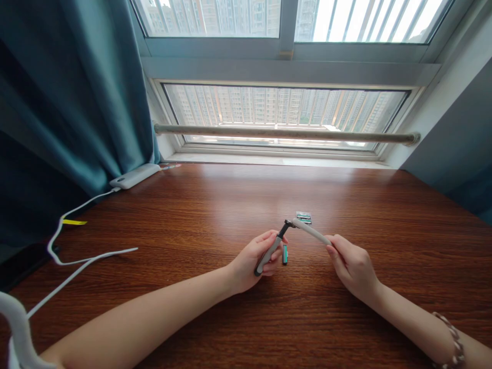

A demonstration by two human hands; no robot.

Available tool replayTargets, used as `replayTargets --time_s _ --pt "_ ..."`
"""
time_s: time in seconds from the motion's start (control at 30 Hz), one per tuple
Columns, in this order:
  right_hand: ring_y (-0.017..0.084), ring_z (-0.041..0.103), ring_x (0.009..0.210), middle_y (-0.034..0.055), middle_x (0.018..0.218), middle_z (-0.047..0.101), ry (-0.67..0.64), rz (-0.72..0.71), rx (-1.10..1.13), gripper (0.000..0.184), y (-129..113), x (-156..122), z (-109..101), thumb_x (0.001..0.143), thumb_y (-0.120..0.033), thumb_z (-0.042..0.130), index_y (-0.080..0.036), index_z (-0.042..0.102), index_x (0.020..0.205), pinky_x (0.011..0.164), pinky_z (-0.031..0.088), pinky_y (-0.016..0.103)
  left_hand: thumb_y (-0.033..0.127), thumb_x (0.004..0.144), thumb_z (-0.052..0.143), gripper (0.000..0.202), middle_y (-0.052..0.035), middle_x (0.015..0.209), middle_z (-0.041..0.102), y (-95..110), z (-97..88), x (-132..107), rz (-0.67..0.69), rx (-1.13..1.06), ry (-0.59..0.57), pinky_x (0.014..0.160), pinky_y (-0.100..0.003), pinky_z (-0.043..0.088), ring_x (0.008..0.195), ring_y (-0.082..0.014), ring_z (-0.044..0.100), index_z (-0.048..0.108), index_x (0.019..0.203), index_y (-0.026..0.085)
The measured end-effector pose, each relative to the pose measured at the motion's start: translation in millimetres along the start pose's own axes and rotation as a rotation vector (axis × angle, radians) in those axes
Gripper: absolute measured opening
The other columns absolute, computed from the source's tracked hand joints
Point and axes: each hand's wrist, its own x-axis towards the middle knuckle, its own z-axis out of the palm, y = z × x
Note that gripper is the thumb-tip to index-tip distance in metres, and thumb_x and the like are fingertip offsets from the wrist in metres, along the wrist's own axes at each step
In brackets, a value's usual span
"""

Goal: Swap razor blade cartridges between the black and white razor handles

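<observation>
Table's far edge (246, 168) beyond both hands (246, 262) (357, 265)

The left hand (245, 262) and right hand (356, 265) are bare, as are the left forearm (154, 319) and right forearm (408, 316). A bracelet (455, 335) circles the right forearm, its brown and pale pieces joined like a chain or braid.

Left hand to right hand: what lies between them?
In the head view, the razor handle and pale stick reach in tip to tip between left hand and right hand; a green razor cartridge lies on the table beside the left.
</observation>
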Motion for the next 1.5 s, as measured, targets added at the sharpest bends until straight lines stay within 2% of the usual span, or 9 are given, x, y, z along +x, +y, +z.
replayTargets --time_s 0.27,0.47,0.83,1.1,1.2,1.37,1.5 --pt "0.014 0.053 0.06 0.0029 0.07 0.054 0.019 -0.013 -0.041 0.019 0.2 0.9 0.3 0.087 -0.024 0.035 -0.017 0.052 0.091 0.056 0.039 0.023 0.038 0.081 0.046 0.021 0.006 0.058 0.035 -1.2 0.0 0.7 0.019 0.01 0.032 0.036 -0.017 0.011 0.036 -0.0018 0.025 0.051 0.087 0.018" --pt "0.013 0.052 0.06 0.0018 0.07 0.053 0.018 0.033 -0.047 0.018 0.6 0.0 0.9 0.087 -0.024 0.036 -0.018 0.052 0.091 0.056 0.037 0.023 0.035 0.081 0.046 0.018 0.006 0.057 0.035 -1.6 -0.5 1.9 0.05 -0.009 0.047 0.037 -0.017 0.013 0.036 -0.0017 0.026 0.05 0.086 0.018" --pt "0.014 0.053 0.063 0.0023 0.075 0.055 -0.004 0.084 0.011 0.018 -0.4 0.3 0.3 0.088 -0.025 0.036 -0.019 0.052 0.092 0.059 0.038 0.024 0.032 0.08 0.051 0.015 0.0051 0.06 0.03 -5.8 -2.6 2.0 0.116 -0.045 0.076 0.043 -0.019 0.017 0.046 -0.0046 0.025 0.05 0.089 0.02" --pt "0.014 0.051 0.063 0.0019 0.074 0.053 -0.036 0.093 0.105 0.016 -0.3 0.7 0.9 0.088 -0.024 0.036 -0.019 0.051 0.091 0.06 0.037 0.025 0.028 0.075 0.059 0.019 0.0049 0.059 0.036 -8.5 -4.9 3.5 0.166 0.006 0.088 0.048 -0.02 0.022 0.05 -0.0054 0.03 0.052 0.091 0.021" --pt "0.014 0.052 0.068 0.0021 0.074 0.053 0.002 0.11 0.14 0.016 -0.6 0.4 1.0 0.088 -0.024 0.037 -0.019 0.052 0.09 0.063 0.038 0.024 0.028 0.072 0.063 0.023 0.0044 0.062 0.041 -10.5 -7.6 4.3 0.193 0.044 0.089 0.05 -0.021 0.023 0.051 -0.0054 0.033 0.054 0.092 0.022" --pt "0.013 0.051 0.065 0.0022 0.075 0.053 -0.047 0.026 0.205 0.017 -1.2 -1.1 1.4 0.089 -0.021 0.034 -0.019 0.05 0.095 0.061 0.038 0.024 0.025 0.071 0.063 0.023 0.0036 0.066 0.045 -12.8 -11.0 5.0 0.209 0.078 0.078 0.052 -0.021 0.026 0.053 -0.0055 0.037 0.054 0.092 0.022" --pt "0.014 0.052 0.067 0.0016 0.074 0.053 -0.041 0.104 0.177 0.016 -0.1 0.6 3.2 0.088 -0.023 0.036 -0.02 0.052 0.09 0.062 0.038 0.024 0.026 0.072 0.063 0.022 0.0029 0.067 0.047 -13.2 -10.2 4.0 0.206 0.143 0.087 0.05 -0.021 0.027 0.052 -0.0052 0.038 0.054 0.091 0.021"
